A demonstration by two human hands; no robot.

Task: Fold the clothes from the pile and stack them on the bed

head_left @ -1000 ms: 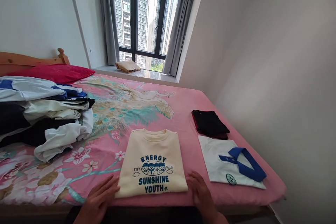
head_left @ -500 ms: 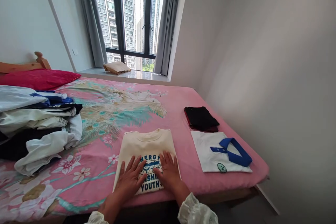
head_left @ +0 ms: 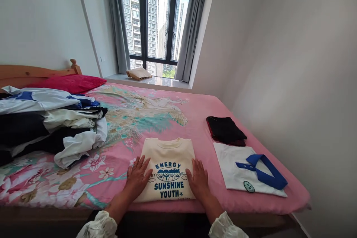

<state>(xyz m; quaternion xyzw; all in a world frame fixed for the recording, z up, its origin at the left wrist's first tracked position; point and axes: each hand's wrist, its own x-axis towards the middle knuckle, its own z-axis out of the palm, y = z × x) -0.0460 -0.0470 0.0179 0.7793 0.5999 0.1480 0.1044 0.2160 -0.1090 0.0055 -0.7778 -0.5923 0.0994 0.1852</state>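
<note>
A folded cream T-shirt (head_left: 168, 156) with blue "ENERGY SUNSHINE YOUTH" print lies near the front edge of a pink flowered bed (head_left: 195, 111). My left hand (head_left: 137, 178) rests flat on the shirt's left edge, fingers spread. My right hand (head_left: 198, 180) lies flat on its right edge, fingers stretched out. Neither hand holds anything. To the right lie a folded white polo shirt with a blue collar (head_left: 251, 171) and, beyond it, a folded black garment (head_left: 225, 130).
A heap of unfolded white, black and blue clothes (head_left: 50, 122) covers the bed's left side, with a red pillow (head_left: 69, 81) and wooden headboard (head_left: 36, 71) behind. A window (head_left: 156, 33) with grey curtains has a tan folded item (head_left: 138, 73) on its sill. A white wall stands right.
My hands have slid apart from the middle of the cream shirt's print to its left and right edges. One second ago they lay beside the shirt's bottom corners.
</note>
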